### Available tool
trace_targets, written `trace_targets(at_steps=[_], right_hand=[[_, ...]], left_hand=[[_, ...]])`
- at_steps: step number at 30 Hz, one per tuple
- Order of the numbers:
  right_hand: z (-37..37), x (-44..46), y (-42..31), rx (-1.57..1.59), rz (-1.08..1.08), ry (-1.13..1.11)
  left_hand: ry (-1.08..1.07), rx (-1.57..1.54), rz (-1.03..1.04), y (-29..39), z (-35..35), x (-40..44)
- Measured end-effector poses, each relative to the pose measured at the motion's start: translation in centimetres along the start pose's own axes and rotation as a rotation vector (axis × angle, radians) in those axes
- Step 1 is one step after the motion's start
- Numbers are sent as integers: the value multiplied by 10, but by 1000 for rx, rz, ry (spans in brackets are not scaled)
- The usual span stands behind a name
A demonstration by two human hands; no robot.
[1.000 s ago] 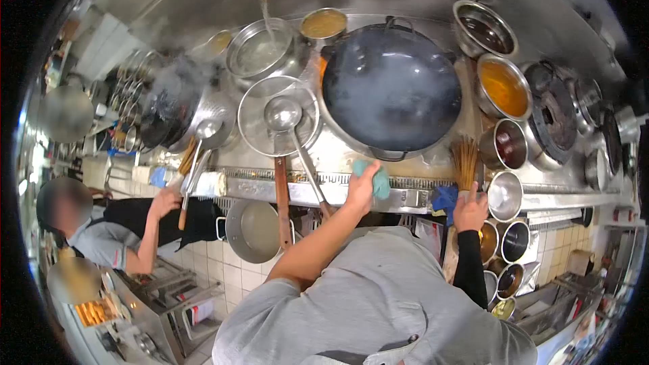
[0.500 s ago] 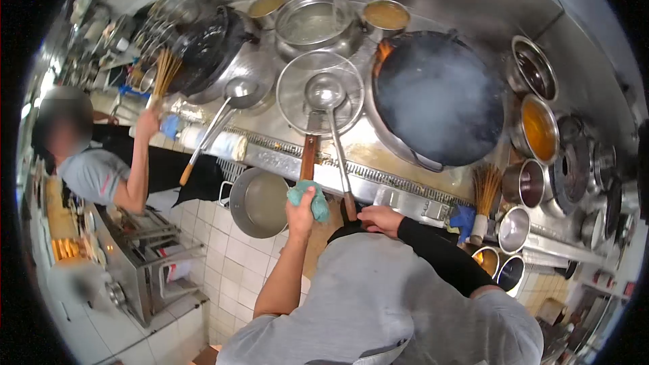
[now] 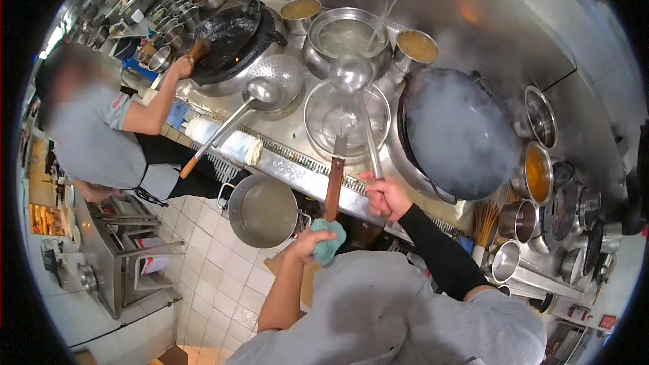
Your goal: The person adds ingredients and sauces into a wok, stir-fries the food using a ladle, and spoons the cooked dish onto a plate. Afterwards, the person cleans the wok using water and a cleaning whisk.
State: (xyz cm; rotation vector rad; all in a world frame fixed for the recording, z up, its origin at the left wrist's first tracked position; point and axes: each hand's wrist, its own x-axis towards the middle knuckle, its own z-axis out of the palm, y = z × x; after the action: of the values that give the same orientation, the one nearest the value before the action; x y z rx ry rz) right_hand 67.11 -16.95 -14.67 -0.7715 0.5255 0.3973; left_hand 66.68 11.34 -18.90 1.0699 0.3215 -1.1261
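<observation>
My left hand [image 3: 312, 243] is closed round a crumpled green cloth [image 3: 329, 246]. The cloth meets the end of the wooden handle [image 3: 334, 192] of a wire strainer [image 3: 331, 122]; whether my fingers also grip that handle is hidden. In my right hand [image 3: 387, 197] is the lower handle of a metal ladle [image 3: 350, 74]. The ladle's bowl is raised above the strainer, by the near rim of a steel pot of cloudy liquid [image 3: 349, 34]. To the right of my right hand, a large black wok [image 3: 451, 135] gives off thick smoke.
At the left a co-worker [image 3: 101, 128] holds a bamboo brush [image 3: 199, 50] in another wok [image 3: 226, 37]. Another ladle [image 3: 263, 93] rests on a perforated skimmer [image 3: 284, 71]. A deep pot [image 3: 263, 213] stands below the counter edge. Steel bowls, one with orange liquid [image 3: 537, 173], line the right.
My right hand has moved up to the ladle's handle and gripped it, and its bowl has lifted toward the pot. The co-worker's brush has gone down into the left wok. My view has shifted.
</observation>
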Motion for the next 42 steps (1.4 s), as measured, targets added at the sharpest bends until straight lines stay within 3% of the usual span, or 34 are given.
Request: trace_targets(at_steps=[4, 6, 8, 11, 15, 18, 19, 25, 28, 32, 42], right_hand=[[28, 52, -80, -786, -334, 307], [3, 126, -104, -1175, -662, 531], [16, 157, -125, -1324, -776, 745], [57, 147, -164, -1118, -241, 534], [27, 192, -180, 24, -79, 29], [43, 159, -195, 356, -32, -126], [39, 154, -196, 441, -3, -206], [14, 81, -174, 398, -18, -322], [15, 31, -172, 406, -1, -317], [-5, -35, -165, 541, 72, -492], [-44, -236, -106, 456, -57, -191]], left_hand=[[48, -13, -14, -16, -20, -3], [66, 5, 30, -19, -22, -2], [87, 44, 106, -21, -17, 0], [128, 19, 167, -16, -4, -18], [217, -73, 334, -28, -9, -28], [486, -175, 599, -36, -15, -23], [466, -196, 624, -36, -18, -25], [279, -281, 610, 1, -4, -42], [293, -187, 598, 12, 1, -26], [214, -163, 586, 18, 31, 10], [-52, -33, 256, 22, 97, 65]])
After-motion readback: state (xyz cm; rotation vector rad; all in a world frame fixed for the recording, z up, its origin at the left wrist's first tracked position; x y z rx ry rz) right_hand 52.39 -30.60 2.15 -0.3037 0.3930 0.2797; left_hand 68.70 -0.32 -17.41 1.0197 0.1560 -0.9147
